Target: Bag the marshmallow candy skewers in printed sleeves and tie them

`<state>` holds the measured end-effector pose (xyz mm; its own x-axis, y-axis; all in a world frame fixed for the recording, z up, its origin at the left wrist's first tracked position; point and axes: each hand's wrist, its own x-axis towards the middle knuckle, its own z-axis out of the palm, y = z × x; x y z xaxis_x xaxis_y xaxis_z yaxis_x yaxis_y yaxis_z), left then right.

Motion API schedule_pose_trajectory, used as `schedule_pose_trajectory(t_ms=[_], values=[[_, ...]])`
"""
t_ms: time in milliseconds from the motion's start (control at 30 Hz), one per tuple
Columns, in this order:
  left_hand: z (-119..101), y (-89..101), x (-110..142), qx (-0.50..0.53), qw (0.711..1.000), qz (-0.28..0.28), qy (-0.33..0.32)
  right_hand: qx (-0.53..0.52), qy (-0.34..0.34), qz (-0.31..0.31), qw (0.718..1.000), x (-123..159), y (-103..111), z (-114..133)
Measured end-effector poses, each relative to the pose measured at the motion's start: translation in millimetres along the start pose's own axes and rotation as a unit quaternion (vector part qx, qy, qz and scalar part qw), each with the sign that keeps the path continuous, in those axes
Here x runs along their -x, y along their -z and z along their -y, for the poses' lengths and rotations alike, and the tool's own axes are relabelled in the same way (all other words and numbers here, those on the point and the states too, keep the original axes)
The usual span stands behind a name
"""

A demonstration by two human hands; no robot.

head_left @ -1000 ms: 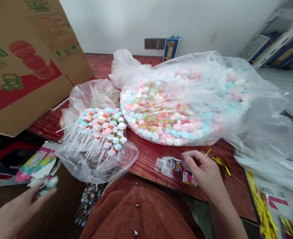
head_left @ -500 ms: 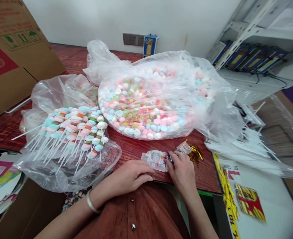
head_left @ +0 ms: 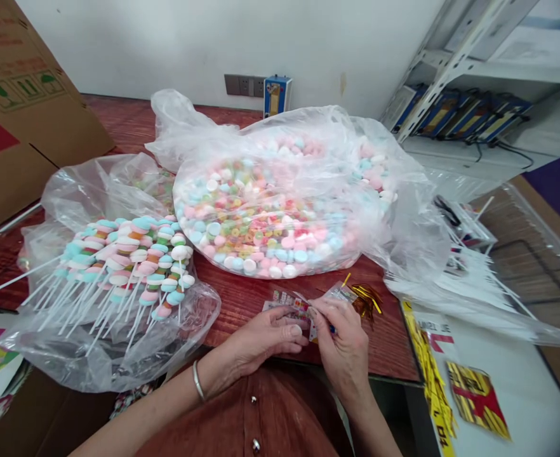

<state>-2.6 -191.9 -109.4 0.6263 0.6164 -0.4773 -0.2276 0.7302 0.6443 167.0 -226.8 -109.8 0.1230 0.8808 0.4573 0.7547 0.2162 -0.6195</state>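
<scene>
My left hand [head_left: 261, 339] and my right hand [head_left: 340, 343] meet at the near edge of the red wooden table [head_left: 242, 298]. Both pinch at a small stack of printed clear packets [head_left: 289, 304] lying there. The right fingers lift the top packet's edge. Gold twist ties [head_left: 366, 298] lie just right of the packets. A clear bag of candy skewers [head_left: 127, 260] on white sticks sits to the left. A large clear bag of loose pastel candies [head_left: 265, 222] lies behind the packets.
A big cardboard box [head_left: 18, 108] stands at the far left. A white sheet with yellow and red tape strips [head_left: 470, 387] lies at the right. Metal shelving [head_left: 456, 70] stands at the back right, with a blue device [head_left: 276, 96] against the wall.
My left hand came up from the lower left, where it held a skewer, to the packets beside my right hand. The view swung right.
</scene>
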Motion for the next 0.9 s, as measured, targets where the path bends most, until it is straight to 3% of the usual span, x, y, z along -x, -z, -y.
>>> schedule_pose_trajectory(t_ms=[67, 133, 200, 267, 333, 400, 433, 533, 667, 767, 900], values=[[0.4, -4.2, -2.7, 0.086, 0.995, -0.003, -0.051, -0.042, -0.012, 0.012, 0.999, -0.5, 0.1, 6.6], [-1.8, -6.8, -4.1, 0.124, 0.986, -0.044, -0.105, -0.070, -0.043, 0.003, 0.997, 0.1, -0.9, 10.6], [-6.0, -7.9, -3.5, 0.145, 0.979, -0.081, -0.121, -0.127, -0.126, -0.010, 0.984, 1.1, -1.8, 12.5], [-10.9, -8.0, -1.4, 0.155, 0.977, -0.085, -0.121, -0.244, -0.234, 0.009, 0.941, 2.0, -2.2, 13.5], [-15.0, -7.8, 1.2, 0.151, 0.978, -0.074, -0.121, -0.376, -0.311, 0.054, 0.871, 2.9, -2.4, 14.9], [-17.5, -7.4, 3.4, 0.149, 0.978, -0.076, -0.127, -0.453, -0.338, 0.077, 0.821, 3.5, -3.3, 16.9], [-18.2, -7.1, 4.1, 0.149, 0.977, -0.082, -0.131, -0.464, -0.340, 0.075, 0.815, 3.6, -3.9, 17.9], [-18.9, -5.6, 5.3, 0.116, 0.979, -0.097, -0.139, -0.431, -0.325, 0.054, 0.840, 2.2, -5.5, 20.9], [-19.5, -4.4, 4.5, 0.056, 0.976, -0.135, -0.159, -0.343, -0.285, 0.076, 0.892, -3.7, -3.4, 25.0], [-19.9, -5.3, 2.2, 0.066, 0.965, -0.174, -0.187, -0.278, -0.252, 0.091, 0.922, -8.5, -0.6, 27.9], [-17.4, -7.2, 0.5, 0.090, 0.957, -0.183, -0.205, -0.208, -0.209, 0.076, 0.952, -14.2, 0.9, 30.8]])
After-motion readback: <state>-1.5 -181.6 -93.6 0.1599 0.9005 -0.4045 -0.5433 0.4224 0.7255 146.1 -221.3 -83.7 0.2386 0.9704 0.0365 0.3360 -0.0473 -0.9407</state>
